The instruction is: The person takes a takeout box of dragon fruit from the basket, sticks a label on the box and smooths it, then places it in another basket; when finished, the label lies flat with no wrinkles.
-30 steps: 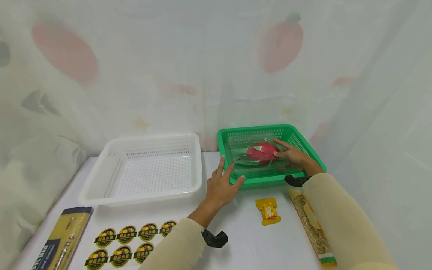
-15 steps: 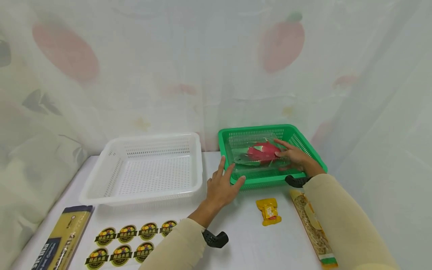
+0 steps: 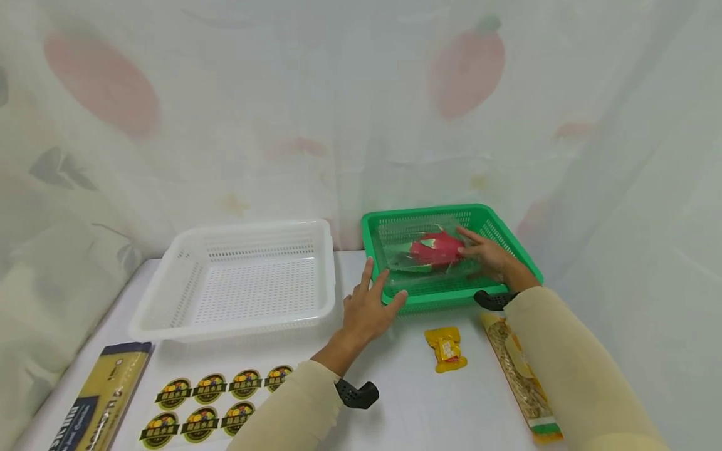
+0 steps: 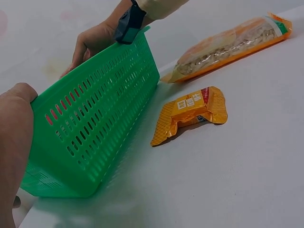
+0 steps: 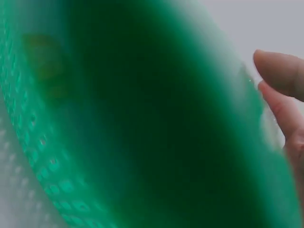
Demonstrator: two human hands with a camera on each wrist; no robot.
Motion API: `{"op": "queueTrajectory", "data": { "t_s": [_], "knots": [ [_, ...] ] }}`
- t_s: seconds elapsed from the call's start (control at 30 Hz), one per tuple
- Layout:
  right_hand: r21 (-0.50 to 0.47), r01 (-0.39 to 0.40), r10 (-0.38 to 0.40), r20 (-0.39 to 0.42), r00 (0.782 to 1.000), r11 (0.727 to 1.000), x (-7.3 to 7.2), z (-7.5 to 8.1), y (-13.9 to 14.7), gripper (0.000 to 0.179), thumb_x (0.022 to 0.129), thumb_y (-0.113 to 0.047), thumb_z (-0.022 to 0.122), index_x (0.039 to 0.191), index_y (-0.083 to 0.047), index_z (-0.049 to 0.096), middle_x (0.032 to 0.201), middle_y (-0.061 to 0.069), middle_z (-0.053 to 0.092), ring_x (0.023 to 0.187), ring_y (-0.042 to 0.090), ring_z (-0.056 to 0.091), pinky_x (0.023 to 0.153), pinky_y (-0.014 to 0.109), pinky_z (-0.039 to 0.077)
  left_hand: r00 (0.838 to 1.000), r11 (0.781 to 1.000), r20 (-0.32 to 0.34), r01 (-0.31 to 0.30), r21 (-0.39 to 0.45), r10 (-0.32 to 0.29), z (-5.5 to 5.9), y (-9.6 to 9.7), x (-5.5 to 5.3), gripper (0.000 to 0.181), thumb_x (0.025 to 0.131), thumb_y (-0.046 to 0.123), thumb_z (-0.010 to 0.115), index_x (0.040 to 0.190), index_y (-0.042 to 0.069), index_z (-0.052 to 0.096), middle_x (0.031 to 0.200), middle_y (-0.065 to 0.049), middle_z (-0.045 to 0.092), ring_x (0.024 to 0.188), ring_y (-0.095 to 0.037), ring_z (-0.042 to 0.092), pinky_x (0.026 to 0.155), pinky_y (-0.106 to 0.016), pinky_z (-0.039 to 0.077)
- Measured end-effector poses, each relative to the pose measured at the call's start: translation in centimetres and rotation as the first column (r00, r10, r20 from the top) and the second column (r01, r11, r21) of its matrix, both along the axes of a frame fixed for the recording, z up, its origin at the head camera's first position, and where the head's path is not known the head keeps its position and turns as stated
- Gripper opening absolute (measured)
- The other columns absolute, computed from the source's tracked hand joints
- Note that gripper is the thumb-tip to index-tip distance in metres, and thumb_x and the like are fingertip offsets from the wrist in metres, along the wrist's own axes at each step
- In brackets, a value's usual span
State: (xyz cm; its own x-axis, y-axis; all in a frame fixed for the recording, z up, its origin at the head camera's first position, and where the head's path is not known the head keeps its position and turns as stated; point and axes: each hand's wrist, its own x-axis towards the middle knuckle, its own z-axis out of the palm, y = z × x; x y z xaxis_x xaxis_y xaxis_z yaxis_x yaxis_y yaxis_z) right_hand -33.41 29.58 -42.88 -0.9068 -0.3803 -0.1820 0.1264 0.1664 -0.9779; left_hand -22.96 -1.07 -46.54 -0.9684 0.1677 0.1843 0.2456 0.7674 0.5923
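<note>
A pink dragon fruit (image 3: 437,248) lies in a clear plastic tray (image 3: 395,235) inside the green basket (image 3: 372,228). My right hand (image 3: 491,257) reaches over the basket's right side and holds the fruit's right end, thumb at its near side; the other fingers are largely hidden. At the front left corner, my left hand (image 3: 366,313) has its fingers spread, touching the basket rim. The left wrist view shows part of the left hand (image 4: 14,118) beside the rim. In the right wrist view the green basket wall (image 5: 57,175) is blurred and fills most of the picture.
A white basket (image 3: 327,269) stands to the left. In front lie round fruit stickers (image 3: 200,424), a spaghetti pack (image 3: 101,401), a small yellow packet (image 3: 445,349) and a long clear-fronted food bag (image 3: 521,376). A printed curtain (image 3: 361,125) hangs behind.
The dragon fruit has turned slightly within the tray under my right hand. My left hand stays at the basket corner; the whole view has shifted a little.
</note>
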Motion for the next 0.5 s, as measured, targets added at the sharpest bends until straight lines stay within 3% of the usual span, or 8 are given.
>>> {"op": "queueTrajectory", "data": {
  "t_s": [0.3,0.5],
  "knots": [
    [-0.122,0.067,-0.07,-0.016,0.997,0.99,0.19,0.42,-0.26,0.069,0.102,-0.012,0.05,0.157,-0.023,0.009,0.16,0.004,-0.008,0.143,0.037,-0.005,0.094,0.078,0.014,1.0,1.0,0.014,0.006,-0.005,-0.006,0.04,-0.03,-0.07,0.075,0.092,0.068,0.036,0.15,0.021,0.037,0.161,0.003,0.0,0.13,-0.039,0.038,0.1,-0.066,0.026],
    [-0.15,0.134,-0.138,-0.013,0.99,0.979,0.55,0.76,-0.99,0.068,0.101,-0.009,0.049,0.156,-0.023,0.013,0.16,0.005,-0.01,0.144,0.035,-0.001,0.097,0.075,0.016,1.0,1.0,0.023,0.004,-0.013,-0.003,0.03,0.01,-0.15,0.075,0.092,0.068,0.037,0.151,0.021,0.036,0.161,0.004,-0.001,0.132,-0.038,0.037,0.1,-0.066,0.025]
  ]
}}
